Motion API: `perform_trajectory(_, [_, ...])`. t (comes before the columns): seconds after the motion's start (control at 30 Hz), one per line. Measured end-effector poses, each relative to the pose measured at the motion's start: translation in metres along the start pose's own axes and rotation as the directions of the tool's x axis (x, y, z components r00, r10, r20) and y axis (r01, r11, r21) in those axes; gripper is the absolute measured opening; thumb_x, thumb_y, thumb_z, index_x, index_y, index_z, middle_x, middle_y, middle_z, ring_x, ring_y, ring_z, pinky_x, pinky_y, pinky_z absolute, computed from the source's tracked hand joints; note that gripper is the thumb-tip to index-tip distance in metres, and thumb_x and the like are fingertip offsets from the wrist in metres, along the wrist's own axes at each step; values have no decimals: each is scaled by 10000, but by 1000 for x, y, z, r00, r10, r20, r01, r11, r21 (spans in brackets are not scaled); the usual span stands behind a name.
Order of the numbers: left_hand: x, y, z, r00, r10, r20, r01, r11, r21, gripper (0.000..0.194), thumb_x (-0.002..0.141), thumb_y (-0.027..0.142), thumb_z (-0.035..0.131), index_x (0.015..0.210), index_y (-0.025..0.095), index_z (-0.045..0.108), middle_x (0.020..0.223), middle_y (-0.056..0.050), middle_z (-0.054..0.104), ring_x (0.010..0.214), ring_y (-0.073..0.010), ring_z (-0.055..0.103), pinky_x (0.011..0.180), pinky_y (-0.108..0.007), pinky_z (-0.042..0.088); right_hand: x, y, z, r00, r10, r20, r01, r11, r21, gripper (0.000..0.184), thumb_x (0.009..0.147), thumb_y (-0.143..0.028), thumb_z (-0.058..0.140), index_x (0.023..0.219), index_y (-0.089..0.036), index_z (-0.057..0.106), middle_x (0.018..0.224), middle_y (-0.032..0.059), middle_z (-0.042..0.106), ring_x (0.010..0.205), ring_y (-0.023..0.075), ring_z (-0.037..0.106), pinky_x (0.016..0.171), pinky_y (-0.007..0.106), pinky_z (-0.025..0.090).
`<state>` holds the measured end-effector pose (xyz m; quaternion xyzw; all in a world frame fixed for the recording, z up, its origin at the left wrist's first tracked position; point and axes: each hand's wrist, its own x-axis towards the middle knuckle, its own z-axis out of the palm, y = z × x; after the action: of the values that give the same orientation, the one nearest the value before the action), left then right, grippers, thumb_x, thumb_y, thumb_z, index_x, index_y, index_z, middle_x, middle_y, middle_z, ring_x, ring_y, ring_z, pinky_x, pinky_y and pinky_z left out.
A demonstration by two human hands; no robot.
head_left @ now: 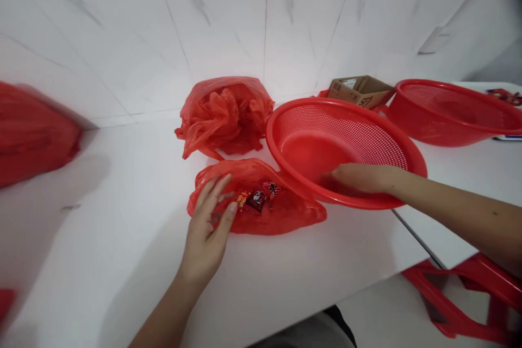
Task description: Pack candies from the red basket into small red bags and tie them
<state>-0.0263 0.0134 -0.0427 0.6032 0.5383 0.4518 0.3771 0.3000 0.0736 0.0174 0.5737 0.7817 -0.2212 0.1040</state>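
Note:
An open red plastic bag (281, 217) lies on the white table with a few small wrapped packets (256, 200) in it. Over its left side is my left hand (207, 217), fingers apart and thumb close to the packets, holding nothing that I can see. Right beside the bag stands a red perforated plastic basket (346, 106), tilted and overlapping the bag's edge. My right hand (353, 176) reaches down inside this basket near its front rim. Its fingers are out of sight, so what they touch is hidden.
A second, bunched red bag (226, 117) sits against the marble-patterned wall. Behind the basket is a small cardboard box (362, 89); another red basket (452, 114) stands at the right. A large red bag (36, 133) is far left. Red stools (460, 293) stand below the table edge.

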Motion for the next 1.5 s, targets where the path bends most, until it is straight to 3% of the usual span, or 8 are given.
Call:
perform_trajectory(0.1, [-4, 5, 0, 1000, 16, 2, -16, 999, -40, 464, 872, 418, 591, 1328, 421, 507, 1488, -6, 365, 1138, -237, 591, 959, -433, 505, -8, -4, -12, 948, 13, -318, 11, 997, 74, 82, 827, -186, 530, 835, -205, 609, 851, 55, 663, 751, 197, 637, 675, 344, 512])
perform_trajectory(0.2, [-5, 6, 0, 1000, 14, -5, -15, 997, -73, 473, 870, 409, 597, 1332, 425, 499, 1492, -8, 352, 1137, -231, 591, 969, -431, 499, -26, -44, -15, 779, -35, -626, 383, 817, 431, 141, 862, -256, 578, 994, -223, 539, 934, 34, 659, 784, 161, 650, 701, 313, 548])
perform_trajectory(0.3, [-3, 2, 2, 1000, 8, -9, -9, 995, -101, 478, 868, 399, 603, 1333, 419, 498, 1490, -9, 346, 1125, -222, 595, 974, -423, 496, -34, -99, 2, 793, -166, -587, 589, 455, 667, 233, 878, -241, 593, 1093, -233, 505, 946, 29, 663, 777, 139, 668, 686, 281, 571])
perform_trajectory(0.43, [0, -2, 4, 1000, 16, -7, -17, 993, -117, 470, 876, 384, 597, 1335, 406, 497, 1449, -14, 377, 1122, -206, 591, 972, -403, 495, -13, -135, 39, 836, -210, -508, 549, 281, 787, 173, 876, -211, 576, 1045, -202, 540, 936, 38, 653, 811, 134, 661, 742, 293, 579])
perform_trajectory(0.73, [-3, 0, 3, 1000, 27, 6, -26, 992, -124, 462, 890, 379, 581, 1340, 417, 485, 1401, -9, 398, 1136, -196, 580, 975, -379, 496, -17, -113, 72, 822, -132, -553, 466, 715, 521, 562, 932, -253, 481, 1463, -313, 308, 1493, 51, 381, 1348, 231, 415, 1086, 456, 425])
perform_trajectory(1.1, [1, -3, -2, 981, 171, -90, -171, 985, 6, 407, 898, 334, 573, 1301, 361, 523, 1337, -37, 493, 1013, -172, 591, 803, -309, 523, -39, -57, 101, 691, 264, -672, 267, 772, 578, 670, 908, -406, 545, 1499, -334, 236, 1389, 99, 505, 1190, 253, 568, 872, 397, 562])
perform_trajectory(1.23, [7, -5, -8, 954, 212, -210, -173, 967, 189, 438, 863, 372, 610, 1293, 331, 536, 1315, -63, 505, 1051, -203, 555, 772, -308, 501, -52, -61, 103, 745, 224, -628, 142, 867, 478, 485, 906, -381, 537, 1372, -270, 463, 1184, 102, 646, 941, 228, 667, 740, 369, 574])
perform_trajectory(1.5, [22, -17, -13, 993, -115, 35, 115, 993, 23, 569, 835, 523, 586, 1301, 200, 535, 924, -44, 666, 883, -206, 622, 844, -361, 477, -79, -62, 86, 833, 59, -551, 230, 868, 440, 248, 911, -277, 498, 1119, -288, 634, 973, 17, 709, 788, 175, 653, 669, 312, 523])
